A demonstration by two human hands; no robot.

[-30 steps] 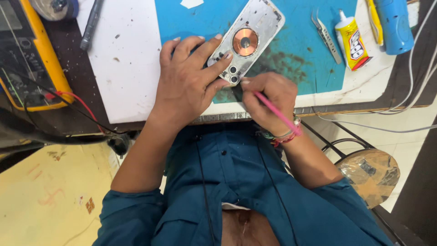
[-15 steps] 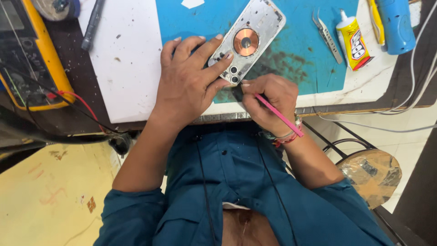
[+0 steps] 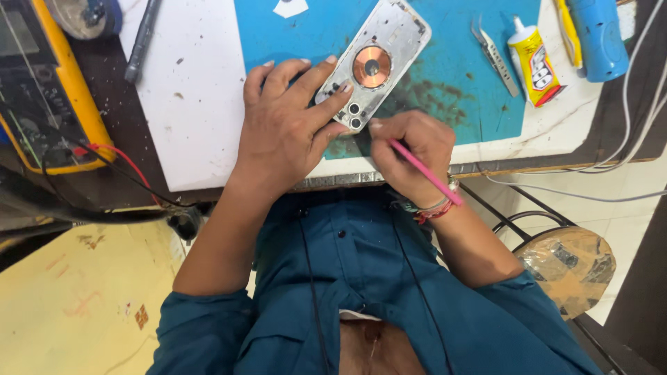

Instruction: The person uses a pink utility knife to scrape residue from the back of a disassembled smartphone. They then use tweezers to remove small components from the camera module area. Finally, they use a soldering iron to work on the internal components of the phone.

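— 2 hands were on the job, yes? Which step was it?

— Yes, 2. The left hand point(image 3: 288, 132) lay flat on the phone back housing point(image 3: 375, 66), fingers spread and pressing its lower edge so it could not slide. It was pressing down, not closed around it. The right hand point(image 3: 410, 156) was closed on a thin pink tool point(image 3: 425, 172), held like a pen, with the tip near the bottom corner of the housing, close to the camera holes.

— And where was the housing lying?

— On the blue mat point(image 3: 458, 90), tilted across it, inner side up (the round copper coil point(image 3: 372, 66) showed in the middle). The mat was on the white bench point(image 3: 194, 104).

— So what step, in your opinion?

— I judged it was fine work at the camera corner, picking or scraping something. I could not see the tool tip; the fingers hid it.

— What did the next move call for?

— A steady hold from the left hand and light pressure from the right, I think, because the coil sat near. The tweezers point(image 3: 495, 57) and the yellow glue tube point(image 3: 533, 61) lay just to the right, untouched, well apart from both hands.
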